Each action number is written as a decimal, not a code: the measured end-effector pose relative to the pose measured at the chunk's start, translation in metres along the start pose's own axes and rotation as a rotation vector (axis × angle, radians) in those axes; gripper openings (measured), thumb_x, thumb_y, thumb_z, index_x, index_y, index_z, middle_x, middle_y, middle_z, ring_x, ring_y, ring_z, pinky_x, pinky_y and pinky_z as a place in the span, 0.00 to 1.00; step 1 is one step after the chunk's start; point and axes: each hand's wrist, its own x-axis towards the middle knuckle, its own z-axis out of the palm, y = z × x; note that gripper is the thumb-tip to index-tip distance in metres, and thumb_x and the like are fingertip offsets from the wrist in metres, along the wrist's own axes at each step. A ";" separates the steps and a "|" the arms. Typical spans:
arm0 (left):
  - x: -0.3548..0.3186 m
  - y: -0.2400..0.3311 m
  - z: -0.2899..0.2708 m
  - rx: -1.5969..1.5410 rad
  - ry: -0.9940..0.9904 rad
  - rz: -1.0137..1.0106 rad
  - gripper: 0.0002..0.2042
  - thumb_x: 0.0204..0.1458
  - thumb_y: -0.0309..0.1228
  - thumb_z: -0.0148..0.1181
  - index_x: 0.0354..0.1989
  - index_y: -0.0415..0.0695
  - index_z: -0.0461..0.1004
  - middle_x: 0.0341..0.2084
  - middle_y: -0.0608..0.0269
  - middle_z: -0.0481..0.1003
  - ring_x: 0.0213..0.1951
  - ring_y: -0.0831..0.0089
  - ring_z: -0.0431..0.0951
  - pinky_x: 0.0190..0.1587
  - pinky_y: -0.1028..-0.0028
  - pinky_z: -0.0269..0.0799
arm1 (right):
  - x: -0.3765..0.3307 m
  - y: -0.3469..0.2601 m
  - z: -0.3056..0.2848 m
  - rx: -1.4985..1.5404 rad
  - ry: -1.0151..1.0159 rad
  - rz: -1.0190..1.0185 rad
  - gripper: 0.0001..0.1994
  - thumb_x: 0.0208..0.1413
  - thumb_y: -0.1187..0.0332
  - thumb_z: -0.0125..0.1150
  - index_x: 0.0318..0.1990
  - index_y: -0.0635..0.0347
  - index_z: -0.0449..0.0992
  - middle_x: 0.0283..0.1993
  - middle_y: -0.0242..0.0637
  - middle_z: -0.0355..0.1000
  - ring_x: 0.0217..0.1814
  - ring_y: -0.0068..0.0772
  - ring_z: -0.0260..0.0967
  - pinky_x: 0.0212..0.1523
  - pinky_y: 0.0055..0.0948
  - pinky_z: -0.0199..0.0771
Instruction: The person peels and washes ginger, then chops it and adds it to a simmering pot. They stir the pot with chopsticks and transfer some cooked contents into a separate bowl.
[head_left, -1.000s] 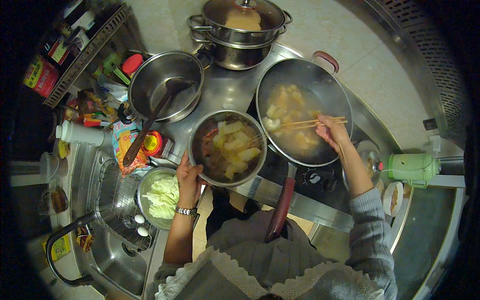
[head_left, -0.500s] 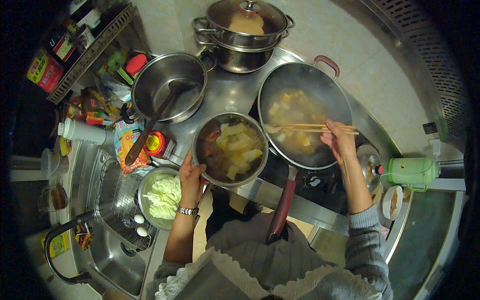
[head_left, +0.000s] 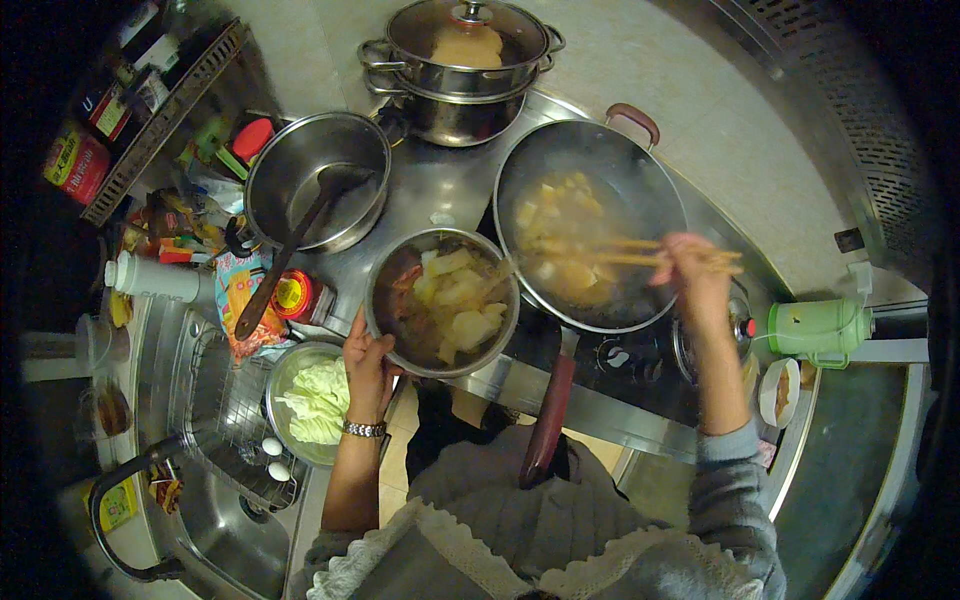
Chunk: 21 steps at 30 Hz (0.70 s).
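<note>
My left hand [head_left: 368, 365] grips the near-left rim of a steel bowl [head_left: 396, 338]. Inside it lie pale yellow, soft-looking chunks [head_left: 462, 290] with some reddish pieces at the left. The bowl is held beside the left rim of a large wok [head_left: 645, 190]. In the wok, whitish and yellow chunks [head_left: 570, 210] sit in steaming liquid. My right hand [head_left: 697, 280], smeared by motion, is closed around a pair of wooden chopsticks [head_left: 625, 250]. They reach leftward over the wok; their tips are blurred, and I cannot tell whether they pinch anything.
The wok's red handle [head_left: 548, 420] points toward me. A lidded steamer pot [head_left: 465, 115] stands behind. At left are a deep pot [head_left: 350, 225] with a dark ladle [head_left: 290, 260], a jar [head_left: 298, 296], a bowl of cabbage [head_left: 315, 400], two eggs [head_left: 275, 458] and a sink [head_left: 225, 525].
The whole view has shifted slightly. My right hand has moved a little to the right with the chopsticks, away from the bowl. My left hand still holds the bowl beside the wok.
</note>
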 end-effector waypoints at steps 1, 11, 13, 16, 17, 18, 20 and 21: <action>0.000 0.000 0.000 0.010 -0.014 -0.001 0.31 0.44 0.16 0.46 0.61 0.40 0.51 0.42 0.55 0.72 0.36 0.74 0.76 0.36 0.76 0.76 | 0.018 0.003 -0.020 -0.016 0.041 -0.038 0.12 0.52 0.65 0.54 0.34 0.68 0.73 0.27 0.37 0.72 0.26 0.25 0.70 0.32 0.23 0.69; -0.001 0.003 0.005 0.034 0.007 -0.012 0.30 0.45 0.15 0.45 0.61 0.40 0.51 0.42 0.57 0.72 0.34 0.76 0.76 0.32 0.80 0.76 | 0.085 0.065 -0.043 -0.245 -0.035 -0.090 0.13 0.53 0.64 0.55 0.37 0.68 0.75 0.36 0.34 0.72 0.34 0.23 0.69 0.40 0.22 0.69; -0.002 0.004 0.003 0.042 -0.012 -0.020 0.30 0.45 0.15 0.45 0.61 0.39 0.51 0.42 0.58 0.72 0.34 0.76 0.76 0.32 0.80 0.76 | 0.067 0.063 -0.022 -0.258 -0.118 -0.094 0.13 0.54 0.65 0.55 0.40 0.67 0.75 0.37 0.35 0.73 0.37 0.23 0.69 0.41 0.21 0.68; -0.001 0.005 0.001 0.049 -0.029 -0.015 0.30 0.45 0.15 0.46 0.60 0.39 0.51 0.43 0.57 0.72 0.35 0.76 0.76 0.32 0.79 0.77 | 0.031 0.052 0.007 -0.500 -0.165 -0.391 0.13 0.55 0.64 0.54 0.37 0.68 0.76 0.35 0.39 0.76 0.35 0.25 0.71 0.40 0.23 0.69; 0.000 0.006 0.002 0.053 -0.030 -0.012 0.29 0.45 0.15 0.46 0.60 0.39 0.51 0.43 0.57 0.72 0.35 0.76 0.76 0.32 0.79 0.77 | 0.019 0.048 0.018 -0.378 -0.151 -0.255 0.13 0.55 0.65 0.55 0.36 0.68 0.76 0.33 0.40 0.76 0.36 0.25 0.72 0.38 0.23 0.70; 0.000 0.006 0.003 0.058 -0.032 -0.009 0.29 0.45 0.15 0.46 0.60 0.39 0.52 0.43 0.57 0.72 0.35 0.76 0.76 0.32 0.79 0.77 | 0.010 0.043 0.026 -0.402 -0.144 -0.222 0.13 0.55 0.65 0.55 0.36 0.67 0.76 0.32 0.40 0.76 0.34 0.25 0.72 0.37 0.23 0.70; 0.001 0.007 0.006 0.037 -0.004 -0.002 0.30 0.45 0.15 0.46 0.60 0.39 0.52 0.43 0.57 0.72 0.35 0.76 0.77 0.33 0.78 0.77 | -0.005 0.034 0.041 -0.378 -0.140 -0.190 0.13 0.55 0.64 0.55 0.36 0.67 0.76 0.30 0.40 0.75 0.31 0.24 0.72 0.36 0.22 0.70; 0.000 0.007 0.008 0.027 0.011 0.000 0.30 0.45 0.15 0.45 0.60 0.39 0.52 0.43 0.57 0.72 0.34 0.76 0.77 0.33 0.78 0.78 | -0.011 0.030 0.048 -0.340 -0.130 -0.165 0.13 0.55 0.64 0.55 0.36 0.67 0.76 0.29 0.40 0.75 0.30 0.23 0.72 0.35 0.22 0.70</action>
